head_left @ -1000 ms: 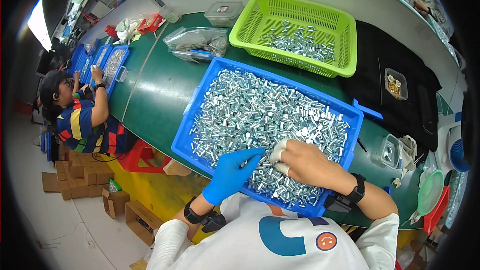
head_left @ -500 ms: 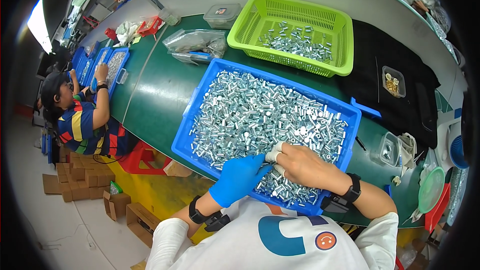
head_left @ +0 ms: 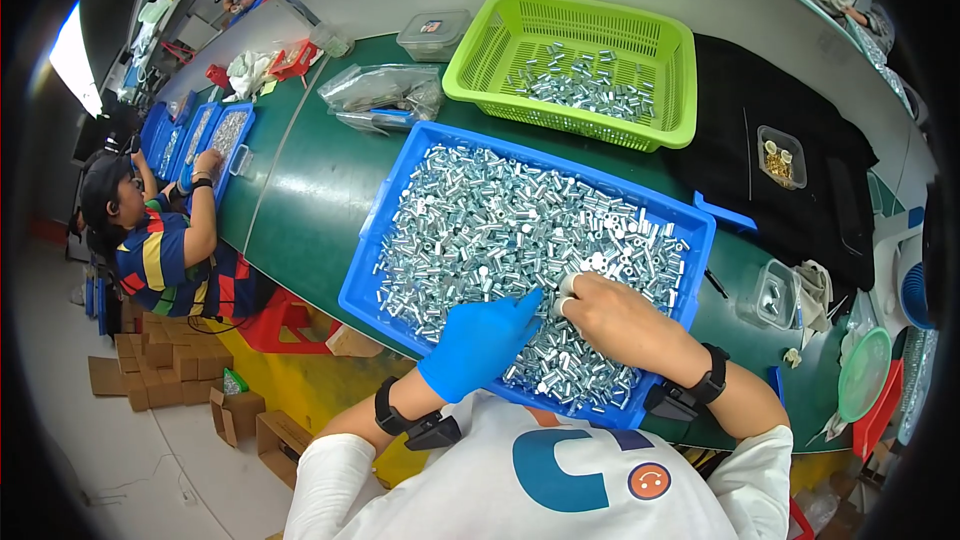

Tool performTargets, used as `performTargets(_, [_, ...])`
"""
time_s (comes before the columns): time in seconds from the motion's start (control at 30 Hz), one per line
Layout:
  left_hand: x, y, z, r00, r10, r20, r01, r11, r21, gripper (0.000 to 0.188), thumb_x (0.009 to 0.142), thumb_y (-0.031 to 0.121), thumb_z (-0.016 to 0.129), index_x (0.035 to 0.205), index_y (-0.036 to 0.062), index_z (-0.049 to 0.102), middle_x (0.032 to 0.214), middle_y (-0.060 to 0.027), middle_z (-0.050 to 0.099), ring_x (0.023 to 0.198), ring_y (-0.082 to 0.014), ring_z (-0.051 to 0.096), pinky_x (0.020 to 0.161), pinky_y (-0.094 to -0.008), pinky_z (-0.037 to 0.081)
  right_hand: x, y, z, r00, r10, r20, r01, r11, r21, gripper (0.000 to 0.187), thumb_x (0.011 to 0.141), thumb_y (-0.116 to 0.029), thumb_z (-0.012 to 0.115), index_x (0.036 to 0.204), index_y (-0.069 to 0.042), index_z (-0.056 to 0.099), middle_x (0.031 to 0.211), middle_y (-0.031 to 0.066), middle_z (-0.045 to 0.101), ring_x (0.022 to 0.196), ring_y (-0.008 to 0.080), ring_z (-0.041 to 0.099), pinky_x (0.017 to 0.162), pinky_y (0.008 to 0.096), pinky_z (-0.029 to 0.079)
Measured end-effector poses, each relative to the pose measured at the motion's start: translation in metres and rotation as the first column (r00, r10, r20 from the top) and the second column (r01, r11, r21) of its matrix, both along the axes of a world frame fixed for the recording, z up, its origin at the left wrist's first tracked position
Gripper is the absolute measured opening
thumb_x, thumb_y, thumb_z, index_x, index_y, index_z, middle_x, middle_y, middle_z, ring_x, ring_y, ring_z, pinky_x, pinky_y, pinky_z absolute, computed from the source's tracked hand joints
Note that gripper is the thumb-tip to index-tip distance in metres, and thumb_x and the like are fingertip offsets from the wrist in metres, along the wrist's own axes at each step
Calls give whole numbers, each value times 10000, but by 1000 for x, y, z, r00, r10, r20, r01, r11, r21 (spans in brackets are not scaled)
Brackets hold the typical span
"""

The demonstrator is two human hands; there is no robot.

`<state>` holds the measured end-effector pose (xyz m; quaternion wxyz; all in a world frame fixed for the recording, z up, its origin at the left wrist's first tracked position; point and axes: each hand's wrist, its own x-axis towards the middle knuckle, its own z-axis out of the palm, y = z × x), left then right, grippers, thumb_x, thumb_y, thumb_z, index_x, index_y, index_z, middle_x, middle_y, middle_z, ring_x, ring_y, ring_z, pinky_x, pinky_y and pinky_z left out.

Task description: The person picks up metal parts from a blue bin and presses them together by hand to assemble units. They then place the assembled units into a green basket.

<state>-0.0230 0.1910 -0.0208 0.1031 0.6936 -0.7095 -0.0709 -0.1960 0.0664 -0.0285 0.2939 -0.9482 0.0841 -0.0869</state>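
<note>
A blue plastic tray (head_left: 527,142) lies in front of me, filled with small silver metal cylinders (head_left: 500,230), some showing round flat or hollow ends. My left hand (head_left: 480,343), in a blue glove, rests over the near part of the pile. Its fingers stretch up and to the right, thumb apart; its palm side is hidden. Just right of it, my right hand (head_left: 625,325) is bare apart from white covers on some fingertips. Those fingers curl together at the pile; whatever lies between them is hidden. A small gap separates the two hands.
Behind the tray stands a green perforated basket (head_left: 570,133) with more cylinders. Plastic bags (head_left: 385,95) and a lidded box (head_left: 433,37) sit to its left. Small clear containers (head_left: 781,158) lie to the right, one on black cloth (head_left: 740,80). A co-worker (head_left: 170,240) sits at left.
My right hand has moved slightly right and up, away from the left fingertips it was touching. My left hand's fingers have straightened, pointing further up. The view has shifted slightly.
</note>
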Motion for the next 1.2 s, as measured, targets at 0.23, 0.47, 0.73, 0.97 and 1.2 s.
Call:
performTargets(0.23, [12,-6,-7,976,-181,118,168,979,111,264,852,239,617,1099,143,618,673,-81,605,527,-228,590,456,-336,443,0,-4,-5,997,-45,68,36,991,128,233,737,-9,622,965,-3,577,861,138,554,808,300,577,724,378,485])
performTargets(0.47, [2,-1,6,374,383,-844,-215,922,323,209,886,128,564,1063,42,636,635,-44,563,482,-113,477,444,-243,362,5,13,6,969,-223,107,169,911,375,261,748,-54,684,981,-31,570,834,120,576,707,266,598,629,348,503])
performTargets(0.73, [-4,8,16,-105,543,-833,-104,827,552,234,909,117,550,1106,17,626,651,5,531,533,-47,433,457,-184,319,9,28,11,873,-308,379,195,931,309,281,713,-68,738,952,-39,592,830,94,572,665,223,597,557,300,504])
performTargets(0.97, [-3,9,6,-96,534,-840,-66,838,541,276,909,117,543,1164,23,591,688,-4,550,548,-55,451,466,-187,332,7,28,9,849,-256,463,187,964,190,254,722,-82,715,945,-17,613,837,98,558,657,238,581,548,318,489])
performTargets(1.2, [-2,17,-5,168,447,-878,-37,893,448,308,905,122,543,1195,20,554,842,-28,570,671,-82,514,578,-249,435,6,40,11,875,-247,417,112,940,322,265,716,-85,741,951,-65,618,823,79,598,684,226,614,570,304,510])
